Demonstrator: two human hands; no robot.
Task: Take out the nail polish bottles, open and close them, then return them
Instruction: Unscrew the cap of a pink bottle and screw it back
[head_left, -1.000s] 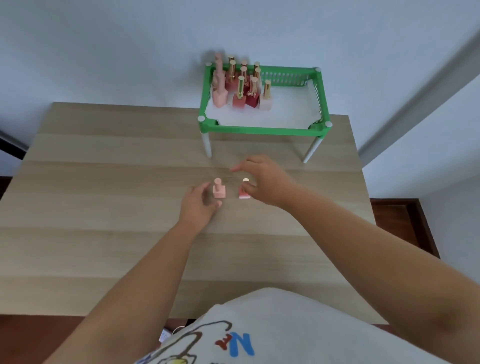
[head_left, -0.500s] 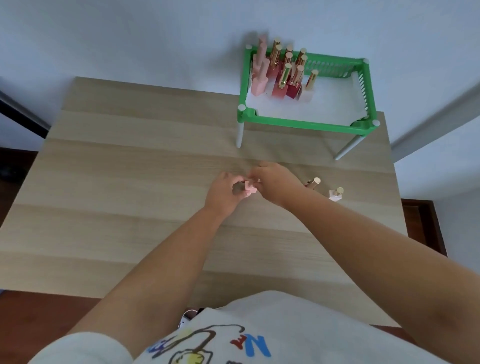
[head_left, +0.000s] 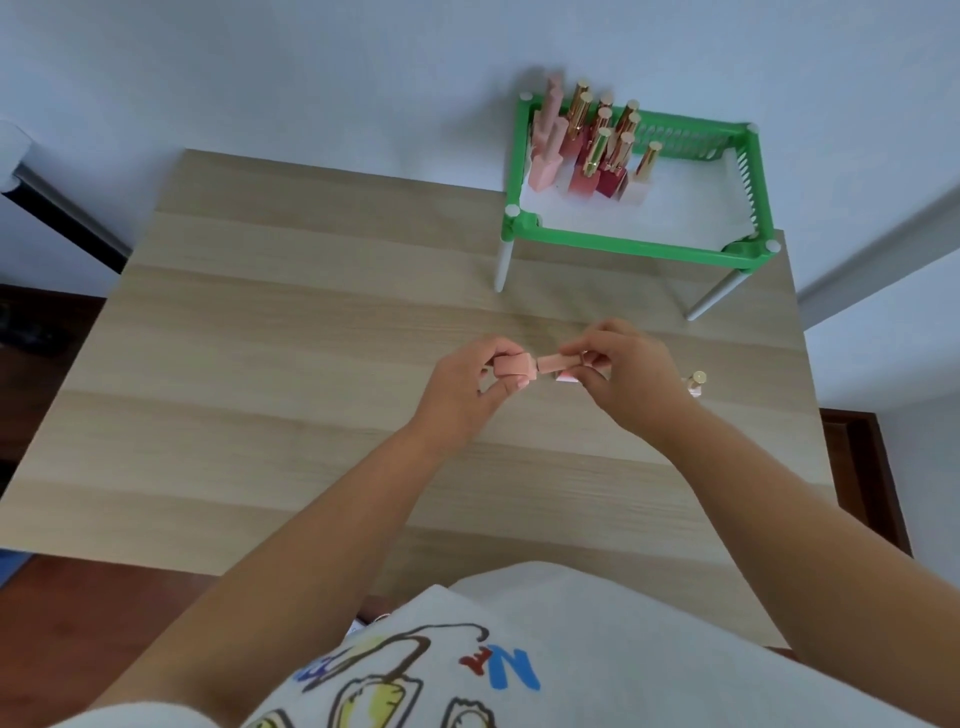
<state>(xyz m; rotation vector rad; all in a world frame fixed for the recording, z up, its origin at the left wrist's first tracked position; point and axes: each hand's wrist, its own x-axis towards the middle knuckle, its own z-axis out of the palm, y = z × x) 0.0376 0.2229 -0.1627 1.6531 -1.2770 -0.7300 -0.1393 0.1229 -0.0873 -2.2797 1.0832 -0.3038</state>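
- Both hands are up over the middle of the table: left hand (head_left: 470, 387) is curled tight around the square body of a peach nail polish bottle (head_left: 514, 365), lying sideways, and right hand (head_left: 621, 374) is pinching its long peach cap (head_left: 558, 361) between thumb and fingertips. Neither hand has anything else in it as far as I can see.
- Biggest thing around is the light wood table (head_left: 311, 364), mostly bare on the left side.
- Next, the green rack (head_left: 623, 244) on white legs at the far right corner, against the wall. Its right half looks vacant, white floor showing.
- Inside the rack's left end there's a cluster of bottles (head_left: 597, 156), pinks and reds, mostly gold caps plus a few peach ones. Too bunched up to count properly.
- Out on the table: one gold-capped bottle (head_left: 695, 384) just right of the right wrist, and a small pink one (head_left: 566, 378) mostly hidden under the right fingers.
- Tiny detail: there's a thin dark line where cap meets body on the held bottle. Can't tell if it's being unscrewed or tightened, honestly.
- Progress guess: pretty early. At least three bottles are out, this one is mid open/close, the cluster in the rack looks untouched, and whatever's out has yet to go back in.
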